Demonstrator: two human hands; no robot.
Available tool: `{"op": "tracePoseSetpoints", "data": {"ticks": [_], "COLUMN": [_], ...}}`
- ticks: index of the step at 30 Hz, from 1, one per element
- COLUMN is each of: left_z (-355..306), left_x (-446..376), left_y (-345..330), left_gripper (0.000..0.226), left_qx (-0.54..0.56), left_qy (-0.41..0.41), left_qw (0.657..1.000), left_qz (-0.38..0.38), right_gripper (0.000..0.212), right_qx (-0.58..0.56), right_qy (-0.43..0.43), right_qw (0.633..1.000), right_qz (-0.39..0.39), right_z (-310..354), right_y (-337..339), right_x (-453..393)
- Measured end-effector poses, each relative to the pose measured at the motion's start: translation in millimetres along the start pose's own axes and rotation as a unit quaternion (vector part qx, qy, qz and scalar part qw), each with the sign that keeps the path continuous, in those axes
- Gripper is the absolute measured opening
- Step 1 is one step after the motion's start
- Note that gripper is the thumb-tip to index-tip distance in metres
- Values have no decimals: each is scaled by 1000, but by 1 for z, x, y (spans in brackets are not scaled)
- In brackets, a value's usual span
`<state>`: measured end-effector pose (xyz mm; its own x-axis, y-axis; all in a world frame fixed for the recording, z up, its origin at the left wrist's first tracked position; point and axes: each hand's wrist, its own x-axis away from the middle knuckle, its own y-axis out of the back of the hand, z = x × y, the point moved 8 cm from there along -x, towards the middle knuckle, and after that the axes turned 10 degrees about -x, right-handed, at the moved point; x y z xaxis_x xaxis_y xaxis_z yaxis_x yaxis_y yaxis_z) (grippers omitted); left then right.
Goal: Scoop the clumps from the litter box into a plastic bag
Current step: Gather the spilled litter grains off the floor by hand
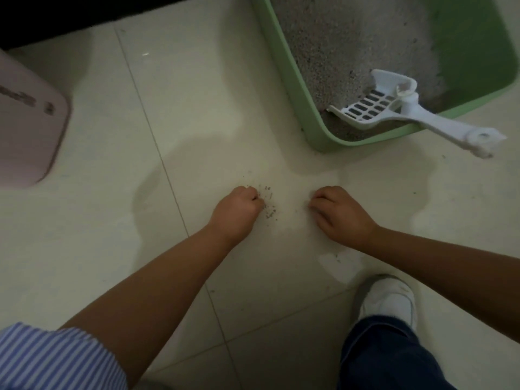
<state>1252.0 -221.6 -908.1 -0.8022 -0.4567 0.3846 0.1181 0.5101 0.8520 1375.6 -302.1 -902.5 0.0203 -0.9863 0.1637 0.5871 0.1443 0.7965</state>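
Both hands, left hand (236,209) and right hand (337,212), curl on a clear plastic bag (284,220) flat on the floor, apparently to open its mouth, while scoop (394,108) rests beyond them in the litter box (309,116)

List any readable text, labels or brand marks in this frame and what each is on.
Pink container, left edge: dark printed marks on its face, too blurred to read.
White scoop: no lettering visible.
Green litter box: no lettering visible.
White shoe: no lettering visible.
Nothing in this view can be quoted as legible text.
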Motion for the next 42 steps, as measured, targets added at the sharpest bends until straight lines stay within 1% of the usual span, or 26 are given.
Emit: {"op": "tracePoseSetpoints", "data": {"ticks": [1, 2, 4, 7, 9, 11, 12, 13, 14, 15, 16, 17, 18, 19, 21, 22, 23, 24, 25, 29, 32, 34, 35, 38, 40, 42], "left_z": [-5, -1, -3, -14, -19, -13, 2, 13, 24, 34, 43, 51, 58, 64, 59, 57, 61, 62, 65, 60, 56, 53, 50, 41, 41, 45], "left_x": [1, -1, 0, 1, 0, -3, -3, 1, 7, 13, 19, 26, 34, 41, 50, 53, 57, 60, 62, 75, 78, 77, 76, 75, 75, 75], "left_y": [-2, -3, 0, 1, 8, 6, 4, 3, 4, 6, 6, 1, -2, -5, -5, -4, -8, -8, -14, -31, -49, -56, -57, -55, -54, -56], "left_gripper": [29, 28, 11, 30, 23, 10, 12, 15, 16, 16, 17, 20, 22, 17, 8, 15, 22, 20, 9, 12, 31, 48, 54, 58, 60, 67], "left_qx": [-24, -47, -137, -191, -223, -159, -98, 0, 143, 304, 473, 617, 721, 788, 867, 893, 899, 897, 895, 848, 810, 791, 792, 791, 782, 783], "left_qy": [-24, -12, -41, -101, -109, -64, 6, 79, 148, 195, 231, 250, 250, 237, 154, 93, 75, 71, 85, 223, 293, 314, 309, 286, 290, 311], "left_qw": [999, 999, 989, 973, 961, 982, 993, 996, 978, 931, 849, 744, 644, 568, 466, 424, 415, 421, 422, 472, 498, 515, 515, 516, 522, 515], "left_qz": [-3, 0, -41, -84, -120, -84, -60, -29, -24, -42, -58, -58, -41, -9, 91, 119, 117, 117, 119, 94, 101, 103, 111, 163, 175, 157], "right_gripper": [35, 35, 35, 35, 35, 35, 35, 35, 35, 34, 31, 29, 31, 36, 50, 56, 59, 59, 56, 31, 19, 27, 31, 35, 35, 33], "right_qx": [-2, -4, -8, -2, 0, 1, -1, -6, -12, -22, -32, -43, -50, -50, -41, -34, -26, -19, -13, 14, 26, 41, 47, 60, 61, 53], "right_qy": [-2, -6, -12, -10, -12, -12, -12, -14, -21, -31, -37, -42, -45, -46, -61, -65, -64, -58, -45, 46, 100, 154, 179, 227, 230, 186], "right_qw": [1000, 1000, 1000, 999, 998, 998, 998, 999, 999, 999, 999, 998, 997, 997, 996, 995, 995, 996, 997, 996, 987, 977, 971, 955, 952, 962], "right_qz": [4, 11, 24, 42, 54, 61, 56, 46, 32, 21, 12, 12, 21, 28, 58, 73, 76, 72, 64, 81, 120, 143, 152, 182, 195, 192], "right_z": [0, 0, 0, 0, -1, 1, 2, 4, 6, 9, 12, 16, 22, 30, 38, 41, 46, 51, 57, 77, 90, 95, 96, 94, 89, 80], "right_y": [0, 0, 0, -3, -3, -2, -1, 1, 4, 5, 5, 3, -1, -4, -16, -23, -26, -29, -31, -46, -53, -55, -54, -46, -41, -35], "right_x": [-1, -2, -3, -4, -4, -4, -5, -6, -7, -8, -10, -13, -17, -23, -35, -42, -50, -58, -65, -83, -87, -81, -76, -60, -53, -51]}}
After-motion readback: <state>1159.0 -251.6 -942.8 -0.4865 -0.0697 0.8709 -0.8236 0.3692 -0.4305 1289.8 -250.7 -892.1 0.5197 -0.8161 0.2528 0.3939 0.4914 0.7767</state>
